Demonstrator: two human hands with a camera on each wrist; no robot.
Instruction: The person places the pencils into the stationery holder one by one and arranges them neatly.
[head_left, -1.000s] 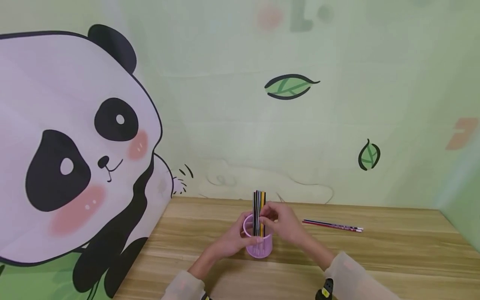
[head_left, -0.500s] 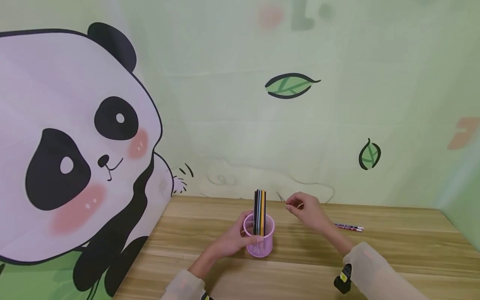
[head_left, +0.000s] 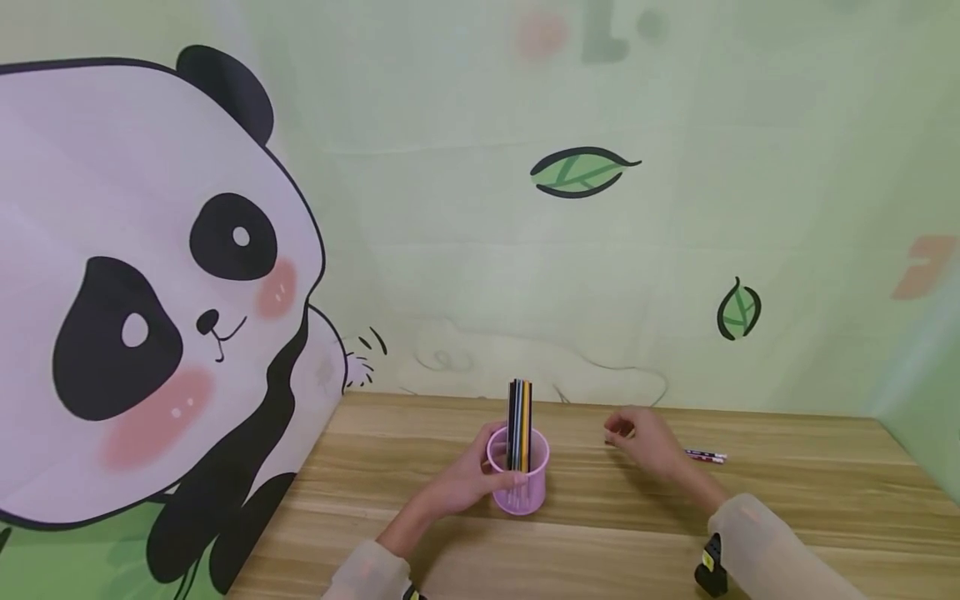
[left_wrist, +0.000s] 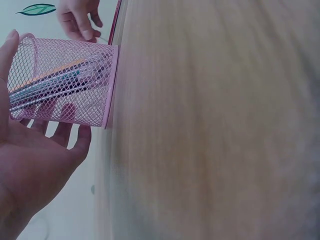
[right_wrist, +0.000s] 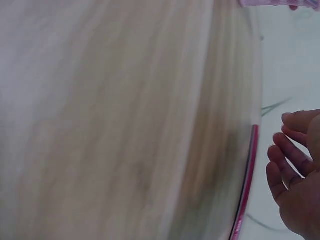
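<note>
My left hand [head_left: 461, 485] holds a pink mesh pencil cup [head_left: 532, 492], fingers round its far side and thumb across the front. The cup stands upright on the table; in the left wrist view its mesh wall [left_wrist: 95, 107] shows the fingers behind. A bundle of pencils [head_left: 519, 425], dark, silver and yellow, leans inside it. My right hand [head_left: 647, 440] hovers over two pencils [head_left: 708, 456], one dark and one red, lying at the cup's right. Its fingers [right_wrist: 287, 150] are loosely bent with nothing between them. In the head view it hides the pencils' left part.
The wooden table [head_left: 600, 542] runs back to a light green wall sheet printed with a large panda [head_left: 150, 250] and leaves [head_left: 577, 173]. A black wrist device [head_left: 711, 567] sits at the right sleeve.
My right hand has left the pencils in the cup, swung right, and come down over the two lying pencils. The left hand and the cup have stayed in place.
</note>
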